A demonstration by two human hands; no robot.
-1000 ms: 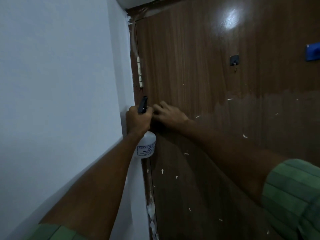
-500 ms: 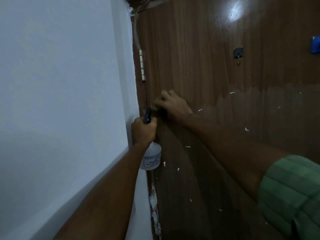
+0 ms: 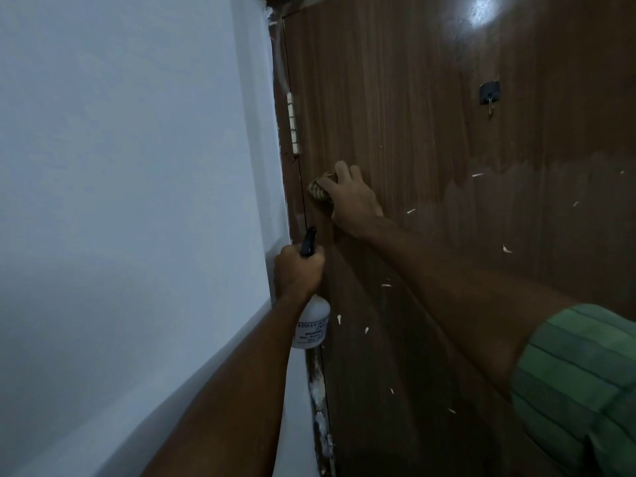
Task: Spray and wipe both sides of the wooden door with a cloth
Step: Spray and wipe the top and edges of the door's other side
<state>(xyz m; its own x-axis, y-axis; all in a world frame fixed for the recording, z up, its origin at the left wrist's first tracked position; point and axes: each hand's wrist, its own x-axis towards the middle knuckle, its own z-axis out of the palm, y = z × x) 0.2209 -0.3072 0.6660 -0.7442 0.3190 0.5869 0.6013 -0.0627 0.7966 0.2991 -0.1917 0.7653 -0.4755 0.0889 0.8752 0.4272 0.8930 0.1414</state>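
Observation:
The brown wooden door [image 3: 430,108] fills the right half of the view, with white flecks on its lower part. My right hand [image 3: 351,201] presses a small bunched striped cloth [image 3: 320,190] against the door near its hinge edge; only the cloth's left end shows past my fingers. Below it, my left hand [image 3: 297,273] grips the neck of a white spray bottle [image 3: 311,327] with a black nozzle [image 3: 308,242], held upright close to the door's edge.
A white wall [image 3: 130,201] stands on the left, meeting the door frame. A pale hinge [image 3: 292,122] sits on the door's edge above the cloth. A small dark hook [image 3: 489,96] is fixed higher on the door at the right.
My right hand has slid the cloth up the door beside the hinge edge. My left hand has lowered the bottle, so the two hands, side by side before, are apart.

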